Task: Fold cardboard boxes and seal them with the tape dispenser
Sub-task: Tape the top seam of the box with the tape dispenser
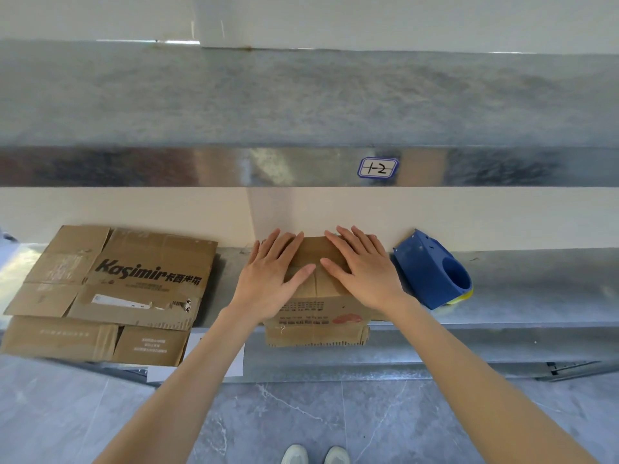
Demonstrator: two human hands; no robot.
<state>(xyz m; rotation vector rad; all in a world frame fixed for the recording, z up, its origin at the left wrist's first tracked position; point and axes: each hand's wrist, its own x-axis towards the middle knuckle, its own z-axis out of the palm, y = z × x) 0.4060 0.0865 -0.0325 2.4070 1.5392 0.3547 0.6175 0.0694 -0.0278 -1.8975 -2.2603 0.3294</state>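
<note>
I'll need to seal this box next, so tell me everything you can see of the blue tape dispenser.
The blue plastic tape dispenser lies on the grey metal shelf, just right of the small brown cardboard box. Its smooth curved shell has a round hollow opening on its right side; a yellow strip shows at its lower right edge. Its pointed far end reaches toward the cream wall. No hand grips it: the right hand lies flat on the box beside it.

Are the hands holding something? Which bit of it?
Nothing is gripped. The left hand and right hand lie flat on the small cardboard box, pressing its top flaps down. The blue tape dispenser sits untouched.
</note>
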